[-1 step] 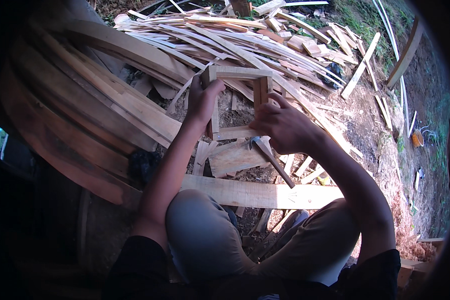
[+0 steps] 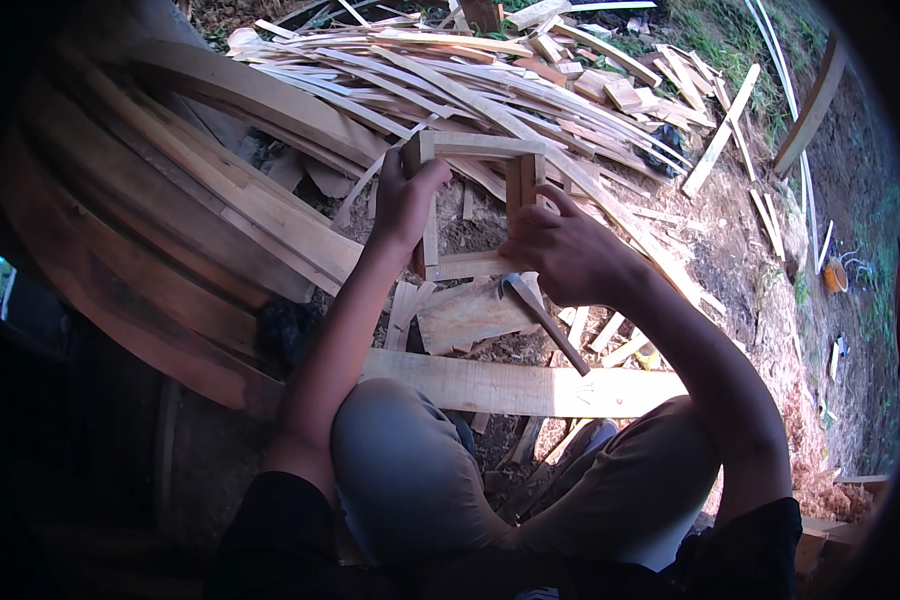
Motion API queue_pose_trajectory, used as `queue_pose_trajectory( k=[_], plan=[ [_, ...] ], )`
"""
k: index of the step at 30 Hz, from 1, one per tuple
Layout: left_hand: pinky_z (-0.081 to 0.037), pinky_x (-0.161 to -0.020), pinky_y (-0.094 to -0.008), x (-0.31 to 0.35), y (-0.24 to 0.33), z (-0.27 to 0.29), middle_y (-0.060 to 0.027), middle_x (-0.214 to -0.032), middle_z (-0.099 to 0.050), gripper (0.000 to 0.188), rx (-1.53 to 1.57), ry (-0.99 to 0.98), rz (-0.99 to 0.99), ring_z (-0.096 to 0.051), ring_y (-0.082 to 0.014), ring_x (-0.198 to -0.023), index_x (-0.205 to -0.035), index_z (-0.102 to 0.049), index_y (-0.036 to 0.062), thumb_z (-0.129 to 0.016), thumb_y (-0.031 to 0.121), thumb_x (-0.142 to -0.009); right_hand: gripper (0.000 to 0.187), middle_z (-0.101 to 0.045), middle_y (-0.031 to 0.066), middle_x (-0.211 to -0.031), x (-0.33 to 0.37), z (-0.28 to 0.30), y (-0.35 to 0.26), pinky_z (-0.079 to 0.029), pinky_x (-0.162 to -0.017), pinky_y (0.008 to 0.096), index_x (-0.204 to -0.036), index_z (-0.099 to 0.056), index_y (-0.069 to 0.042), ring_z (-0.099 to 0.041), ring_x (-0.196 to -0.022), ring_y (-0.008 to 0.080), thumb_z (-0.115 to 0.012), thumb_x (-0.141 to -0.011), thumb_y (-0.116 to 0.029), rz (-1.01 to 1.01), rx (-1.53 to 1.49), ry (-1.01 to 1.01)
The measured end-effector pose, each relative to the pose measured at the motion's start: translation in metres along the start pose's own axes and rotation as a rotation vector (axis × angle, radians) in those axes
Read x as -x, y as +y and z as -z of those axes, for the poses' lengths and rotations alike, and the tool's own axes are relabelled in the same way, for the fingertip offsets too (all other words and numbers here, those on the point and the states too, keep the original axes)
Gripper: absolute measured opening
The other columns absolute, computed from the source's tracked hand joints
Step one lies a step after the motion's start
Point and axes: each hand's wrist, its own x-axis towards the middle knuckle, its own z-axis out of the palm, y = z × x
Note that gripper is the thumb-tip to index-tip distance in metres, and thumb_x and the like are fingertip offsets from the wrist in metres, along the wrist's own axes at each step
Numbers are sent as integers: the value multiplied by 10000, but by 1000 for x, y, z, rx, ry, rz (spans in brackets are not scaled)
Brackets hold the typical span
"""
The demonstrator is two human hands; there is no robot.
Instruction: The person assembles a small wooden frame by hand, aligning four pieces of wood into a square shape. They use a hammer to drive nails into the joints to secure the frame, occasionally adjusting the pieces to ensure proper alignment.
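Note:
Both hands hold up a small rectangular wooden frame [image 2: 485,146] made of pale strips, above the ground in front of my knees. My left hand [image 2: 405,205] is wrapped round its left side, with the thumb on the near face. My right hand [image 2: 570,250] grips the right side near the lower right corner; its fingertips are partly hidden. Just below the frame, a hammer [image 2: 552,328] with a wooden handle leans over a flat piece of board [image 2: 470,318]. The hammer's head is partly covered by my right hand and the frame.
A wide pale plank [image 2: 520,388] lies crosswise before my knees. Long stacked boards [image 2: 210,200] curve along the left. A heap of thin wood strips [image 2: 450,85] spreads across the far side. Offcuts [image 2: 610,340] litter the ground, and an orange container [image 2: 835,276] sits far right.

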Motion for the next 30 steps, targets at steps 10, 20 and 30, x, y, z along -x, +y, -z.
queue_pose_trajectory(
  k=[10, 20, 30],
  plan=[
    [-495, -834, -321, -3, -11, 3, -96, -1016, -648, 450, -201, -51, -14, -617, -165, -902, -1125, -561, -21, -716, 260, -812, 411, -611, 31, -1265, 1, -5, -5, -260, -1204, 524, -1163, -704, -216, -485, -1262, 223, -745, -756, -264, -56, 259, -163],
    [-508, -907, -359, -12, -19, 22, -165, -1096, -692, 601, -548, -250, 17, -666, -249, -1025, -1227, -536, -20, -733, 340, -787, 350, -576, 72, -1251, 0, -38, 4, -461, -1029, 434, -1150, -665, -172, -563, -1179, 256, -715, -810, -101, -5, -88, 166],
    [-523, -953, -492, 10, -132, 15, -292, -1179, -652, 865, -1217, -357, 132, -653, -438, -1107, -1403, -393, 9, -723, 442, -731, 671, -563, 207, -1190, 122, -193, -26, -542, -878, 490, -1313, -470, -50, -653, -1018, 397, -746, -855, -455, -722, -440, -482]
  ],
)
